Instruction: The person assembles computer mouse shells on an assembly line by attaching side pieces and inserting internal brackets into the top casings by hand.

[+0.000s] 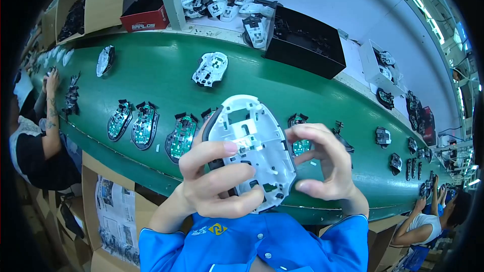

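Observation:
My left hand (pixel 218 176) is wrapped around a white computer mouse shell (pixel 267 163), with its fingers lying across the hollow inner side. The shell is raised above the green bench, its ribbed, slotted inside facing up and a dark strip along its edge. My right hand (pixel 330 163) curves beside the shell's right edge, thumb and fingers apart; whether a fingertip touches the edge I cannot tell. Behind the hands, mouse bases with green circuit boards (pixel 181 136) lie on the bench, one partly covered by my right fingers. Farther back lies another white shell (pixel 210 69), inner side up.
The green bench (pixel 161 65) runs across the view. On the back ledge are a pile of white shells (pixel 217 2), a black box (pixel 305 40) of dark parts and a red box (pixel 146 17). Co-workers sit at left (pixel 38 141) and right (pixel 428 221). Cardboard boxes (pixel 113 171) stand below the front edge.

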The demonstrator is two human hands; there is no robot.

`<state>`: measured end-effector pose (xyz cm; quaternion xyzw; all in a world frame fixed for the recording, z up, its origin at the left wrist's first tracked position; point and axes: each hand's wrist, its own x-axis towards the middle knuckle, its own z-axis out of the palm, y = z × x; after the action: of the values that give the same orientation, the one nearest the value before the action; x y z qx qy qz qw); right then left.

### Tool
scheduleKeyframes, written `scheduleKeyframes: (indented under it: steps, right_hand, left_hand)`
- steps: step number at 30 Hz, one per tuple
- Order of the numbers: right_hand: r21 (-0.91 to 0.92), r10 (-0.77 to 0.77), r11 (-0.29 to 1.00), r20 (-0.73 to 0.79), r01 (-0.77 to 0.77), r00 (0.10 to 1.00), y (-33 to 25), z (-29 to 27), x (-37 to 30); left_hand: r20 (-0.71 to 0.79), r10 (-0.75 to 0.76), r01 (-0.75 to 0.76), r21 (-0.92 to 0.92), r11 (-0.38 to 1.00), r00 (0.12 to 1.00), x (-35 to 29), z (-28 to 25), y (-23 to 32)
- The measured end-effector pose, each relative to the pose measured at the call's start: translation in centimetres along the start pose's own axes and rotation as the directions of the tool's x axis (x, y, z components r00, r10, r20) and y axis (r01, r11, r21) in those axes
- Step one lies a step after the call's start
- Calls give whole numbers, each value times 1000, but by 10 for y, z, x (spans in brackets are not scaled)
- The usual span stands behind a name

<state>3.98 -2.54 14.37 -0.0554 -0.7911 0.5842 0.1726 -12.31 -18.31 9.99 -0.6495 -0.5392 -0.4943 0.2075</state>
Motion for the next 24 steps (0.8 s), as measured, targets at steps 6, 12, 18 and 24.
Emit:
scheduleKeyframes:
  steps: [6, 12, 18, 24]
  right_hand:
    - [-53, -8, 998, 125, 14, 992, 11, 9, -7]
    - [-54, 28, 998, 119, -22, 992, 10, 14, -9]
    - [-18, -1, 1000, 78, 3, 997, 11, 17, -11]
    - [-138, -103, 984, 52, 109, 993, 9, 23, -14]
  left_hand:
    - [1, 69, -69, 116, 991, 998, 3, 3, 4]
    - [10, 67, -68, 158, 985, 998, 3, 4, 5]
    - [30, 77, -80, 154, 985, 997, 4, 4, 7]
    - [44, 76, -82, 150, 985, 996, 3, 8, 5]
